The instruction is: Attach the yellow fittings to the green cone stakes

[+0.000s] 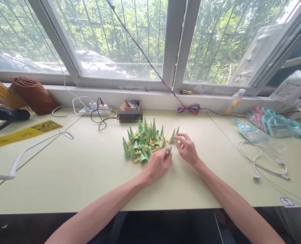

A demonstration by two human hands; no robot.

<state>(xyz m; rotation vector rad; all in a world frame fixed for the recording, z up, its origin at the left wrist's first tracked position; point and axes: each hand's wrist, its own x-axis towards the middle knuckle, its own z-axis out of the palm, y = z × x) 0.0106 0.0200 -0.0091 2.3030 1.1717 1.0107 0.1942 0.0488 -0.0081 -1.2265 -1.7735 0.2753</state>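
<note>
A cluster of green cone-shaped plant watering spikes (141,137) with small yellow valves (138,152) is on the table in front of me. Many stand with tips up; several lie tilted among them. My left hand (159,161) is at the cluster's near right edge, its fingers closed around a green spike (170,151) whose tip points up. Just to the right, my right hand (186,148) has its fingers curled at the base of another upright spike (177,130). A further spike (172,136) stands right beside those fingertips. My fingers partly hide both bases.
Behind the cluster are a small open carton (130,105) and a power strip (87,110) with cables. At right lie a coiled white cable (262,162), bagged teal and pink items (269,122) and a bottle (233,101). A yellow tag (25,135) and brown pouch (32,95) are left.
</note>
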